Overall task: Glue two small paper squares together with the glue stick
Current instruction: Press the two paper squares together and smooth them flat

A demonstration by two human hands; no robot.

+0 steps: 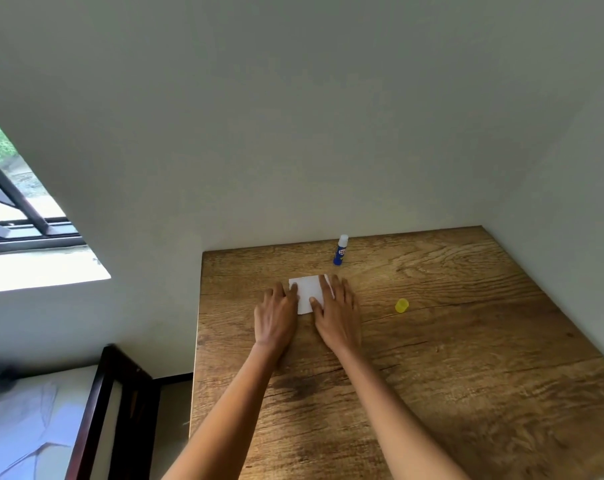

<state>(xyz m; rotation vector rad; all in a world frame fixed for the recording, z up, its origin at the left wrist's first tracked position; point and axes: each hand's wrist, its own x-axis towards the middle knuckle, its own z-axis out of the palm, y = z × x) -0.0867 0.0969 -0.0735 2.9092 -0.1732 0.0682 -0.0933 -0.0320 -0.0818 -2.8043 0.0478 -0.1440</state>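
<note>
Both arms reach toward the wooden tabletop's (467, 341) far edge. The left hand (276, 317) and right hand (338, 317) lie flat, fingers spread, gripping nothing, pressing the white paper square (309, 292). The blue glue stick (340, 251) stands uncapped beyond; its yellow plastic cap (401, 305) lies right.

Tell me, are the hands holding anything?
Nothing is lifted. Both hands press the white paper flat on the table: left hand on its left edge, right hand on its right.

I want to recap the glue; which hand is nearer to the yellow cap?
Right. The right hand lies flat on the paper, left of the yellow cap; the left hand is farther left.
</note>
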